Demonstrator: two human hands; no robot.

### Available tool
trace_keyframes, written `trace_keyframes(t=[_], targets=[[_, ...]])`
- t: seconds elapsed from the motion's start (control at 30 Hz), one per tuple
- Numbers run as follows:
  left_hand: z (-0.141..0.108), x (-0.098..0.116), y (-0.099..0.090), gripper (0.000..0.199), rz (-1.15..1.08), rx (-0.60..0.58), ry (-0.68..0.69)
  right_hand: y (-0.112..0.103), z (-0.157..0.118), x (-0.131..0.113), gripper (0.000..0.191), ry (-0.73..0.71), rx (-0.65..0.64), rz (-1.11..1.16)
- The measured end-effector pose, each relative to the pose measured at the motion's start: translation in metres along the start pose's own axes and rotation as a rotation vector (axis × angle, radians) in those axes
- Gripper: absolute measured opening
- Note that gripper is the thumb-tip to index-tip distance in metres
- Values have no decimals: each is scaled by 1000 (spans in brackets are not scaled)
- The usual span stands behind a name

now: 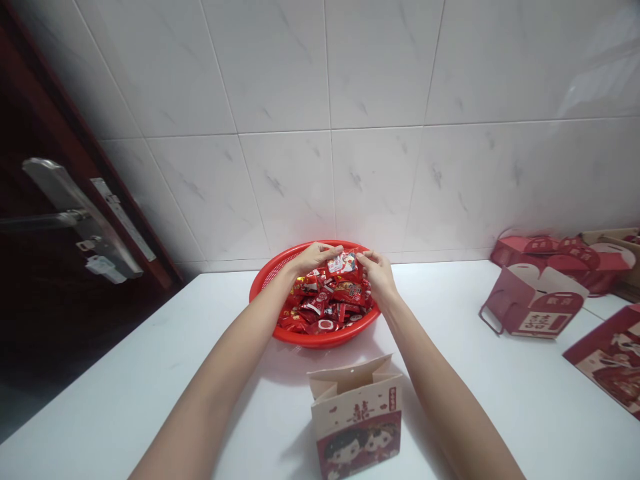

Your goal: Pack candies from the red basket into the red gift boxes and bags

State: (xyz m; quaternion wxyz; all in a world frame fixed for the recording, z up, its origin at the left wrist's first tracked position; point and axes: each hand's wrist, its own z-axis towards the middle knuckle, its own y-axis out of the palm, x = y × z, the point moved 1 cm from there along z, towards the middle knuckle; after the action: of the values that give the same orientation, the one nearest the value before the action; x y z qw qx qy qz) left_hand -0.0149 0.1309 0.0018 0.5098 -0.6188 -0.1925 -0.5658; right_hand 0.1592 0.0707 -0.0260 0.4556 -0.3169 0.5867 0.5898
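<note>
A red plastic basket [320, 341] full of red wrapped sweets [320, 303] stands against the tiled wall. Above its back part, my left hand [314, 257] and my right hand [377, 272] pinch opposite sides of one red and white candy packet [343, 265]. Nearer to me, between my forearms, a paper gift bag [357, 427] with two cartoon figures stands upright with its top open. Its inside is mostly hidden.
To the right stand an open red box [537, 307], more red boxes [535, 247] behind it, and a printed red bag [613, 360] at the edge. A dark door with a metal handle [75, 213] is at left.
</note>
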Motion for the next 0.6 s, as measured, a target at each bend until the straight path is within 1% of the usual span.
trace_keyframes(t=[0.17, 0.33, 0.5, 0.6], targets=[[1, -2, 0, 56, -29, 11, 4, 0, 2, 1, 25, 23, 1, 57], [2, -6, -1, 54, -77, 30, -5, 0, 2, 0, 26, 13, 16, 72], [2, -6, -1, 54, -97, 48, 5, 1, 0, -2, 28, 16, 36, 13], [1, -4, -4, 55, -107, 101, 18, 5, -2, -5, 29, 79, 10, -25]])
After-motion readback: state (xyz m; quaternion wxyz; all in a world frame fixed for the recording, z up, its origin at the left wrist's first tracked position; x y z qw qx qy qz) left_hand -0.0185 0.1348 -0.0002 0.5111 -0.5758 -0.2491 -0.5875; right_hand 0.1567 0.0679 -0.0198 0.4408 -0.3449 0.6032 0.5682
